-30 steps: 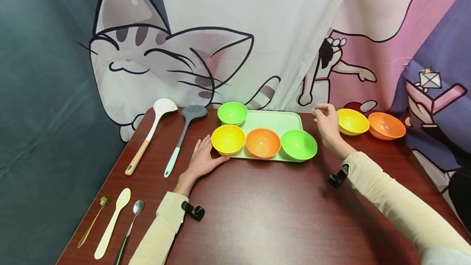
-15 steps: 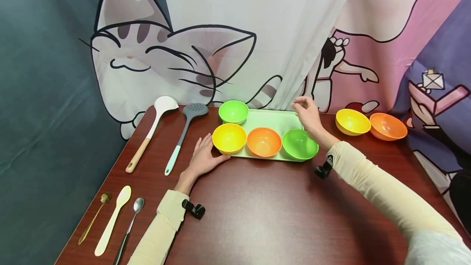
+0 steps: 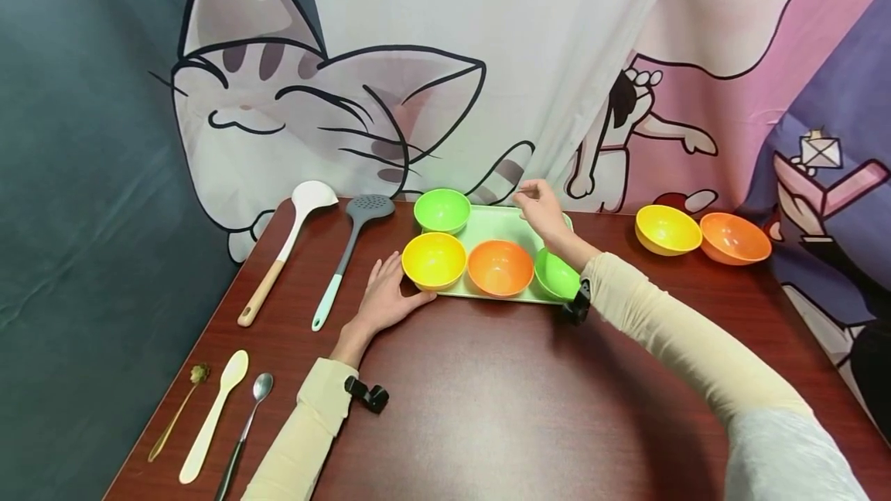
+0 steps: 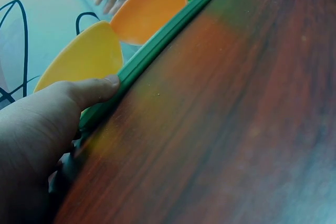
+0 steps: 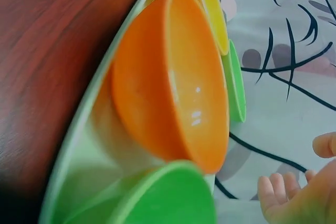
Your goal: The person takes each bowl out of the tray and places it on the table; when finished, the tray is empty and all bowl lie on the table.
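In the head view, a pale green tray [image 3: 487,224] at the centre of the frame, lying on the brown table [image 3: 501,377] and bearing the front yellow bowl [image 3: 434,261], the front orange bowl [image 3: 500,267] and the front green bowl [image 3: 555,277] in a row, with the back green bowl [image 3: 442,211] behind at the left end. Left of centre, the left hand [image 3: 386,300], with fingers spread beside the front yellow bowl and thumb at the tray's near edge. Above the tray's back right part, the right hand [image 3: 545,213], with fingers loosely bent. Toward the right edge, a second yellow bowl [image 3: 667,230] and a second orange bowl [image 3: 735,238], side by side. At left, a white ladle [image 3: 295,232] and a grey slotted turner [image 3: 369,207]; at lower left, a gold spoon [image 3: 199,373], a cream spoon [image 3: 212,424] and a dark-handled spoon [image 3: 261,386]. In the left wrist view, thumb laid on the tray's rim at left, close to the front yellow bowl; other fingers mostly hidden, impossible to tell if tucked under the tray. At the top, the right hand beyond the front orange bowl, with fingers slightly apart. In the right wrist view, the front orange bowl in the middle, the front green bowl at the bottom; at lower right, the right hand, with a visible gap between thumb and fingers.
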`<state>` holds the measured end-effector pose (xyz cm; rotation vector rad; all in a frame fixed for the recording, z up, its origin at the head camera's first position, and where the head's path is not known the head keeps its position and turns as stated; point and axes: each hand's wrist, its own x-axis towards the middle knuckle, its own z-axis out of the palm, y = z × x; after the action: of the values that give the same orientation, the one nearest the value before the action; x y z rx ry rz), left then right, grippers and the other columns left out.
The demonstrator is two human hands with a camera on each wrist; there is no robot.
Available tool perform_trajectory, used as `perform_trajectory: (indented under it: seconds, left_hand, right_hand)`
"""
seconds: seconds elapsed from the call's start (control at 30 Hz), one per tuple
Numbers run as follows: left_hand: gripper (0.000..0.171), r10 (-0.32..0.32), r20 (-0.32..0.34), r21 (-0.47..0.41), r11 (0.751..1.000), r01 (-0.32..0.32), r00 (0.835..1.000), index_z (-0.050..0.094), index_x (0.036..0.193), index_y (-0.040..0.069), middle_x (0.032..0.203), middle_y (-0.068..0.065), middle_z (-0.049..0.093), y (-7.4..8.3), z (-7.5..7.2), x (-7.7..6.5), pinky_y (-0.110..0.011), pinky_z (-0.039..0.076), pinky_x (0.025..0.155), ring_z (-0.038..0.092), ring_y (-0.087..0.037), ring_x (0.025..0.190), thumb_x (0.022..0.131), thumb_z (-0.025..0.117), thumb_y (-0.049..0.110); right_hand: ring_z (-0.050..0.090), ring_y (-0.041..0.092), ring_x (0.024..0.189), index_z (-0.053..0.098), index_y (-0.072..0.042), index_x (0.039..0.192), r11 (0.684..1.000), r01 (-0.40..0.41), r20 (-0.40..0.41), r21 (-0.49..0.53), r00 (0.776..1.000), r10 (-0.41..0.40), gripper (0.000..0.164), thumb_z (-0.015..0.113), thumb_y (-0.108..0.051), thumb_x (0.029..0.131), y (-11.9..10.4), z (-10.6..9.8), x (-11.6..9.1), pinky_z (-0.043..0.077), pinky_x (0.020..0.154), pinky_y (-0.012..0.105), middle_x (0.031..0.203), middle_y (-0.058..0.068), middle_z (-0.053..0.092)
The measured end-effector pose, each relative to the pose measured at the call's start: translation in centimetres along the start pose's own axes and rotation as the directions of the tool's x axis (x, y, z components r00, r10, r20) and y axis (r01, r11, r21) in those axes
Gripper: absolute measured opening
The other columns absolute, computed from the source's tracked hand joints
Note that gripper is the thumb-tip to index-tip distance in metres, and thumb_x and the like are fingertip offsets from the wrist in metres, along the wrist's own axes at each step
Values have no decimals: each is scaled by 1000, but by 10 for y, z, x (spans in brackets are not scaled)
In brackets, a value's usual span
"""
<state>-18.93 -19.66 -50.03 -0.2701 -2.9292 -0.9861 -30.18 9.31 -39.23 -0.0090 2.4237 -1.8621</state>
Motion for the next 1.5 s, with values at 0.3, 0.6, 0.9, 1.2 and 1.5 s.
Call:
perform_trajectory:
  seconds: [0.3,0.6,0.9,1.2,1.5]
  left_hand:
    - [96,3,-2,13,1000,-3,1000,29,158,17,161,-9,35,-1,-2,-1,-54,5,126,20,-27,154,83,70,61]
    - [97,-4,3,13,1000,3,1000,29,158,17,161,-8,35,-1,0,-2,-53,5,126,21,-26,154,83,69,62]
    - [96,-7,1,8,1000,7,1000,29,158,18,161,-7,35,2,-1,-2,-52,5,126,20,-25,154,83,69,63]
    - [97,-8,4,15,1000,8,1000,29,158,20,161,-6,36,1,0,-1,-51,5,126,21,-24,154,82,69,64]
    - [97,-12,9,6,1000,12,1000,28,158,19,160,-7,36,1,-1,0,-52,4,126,20,-25,154,82,68,65]
  right_hand:
    - [53,27,111,39,2,141,998,-14,59,-54,998,18,49,54,-16,99,-13,29,17,48,104,48,135,18,48]
    - [53,30,113,35,-1,143,984,-11,170,-179,985,42,51,55,-21,100,-18,56,30,48,98,44,135,20,48]
    - [52,32,104,26,-1,145,967,-8,269,-253,960,78,54,52,-15,100,-20,69,36,47,100,49,116,16,46]
    - [55,35,98,21,3,143,972,-165,328,-164,921,212,52,42,5,95,-9,74,41,50,104,50,125,22,39]
    - [64,39,85,42,-1,99,975,-158,296,-159,934,199,11,43,8,92,-4,83,43,56,95,48,98,13,46]
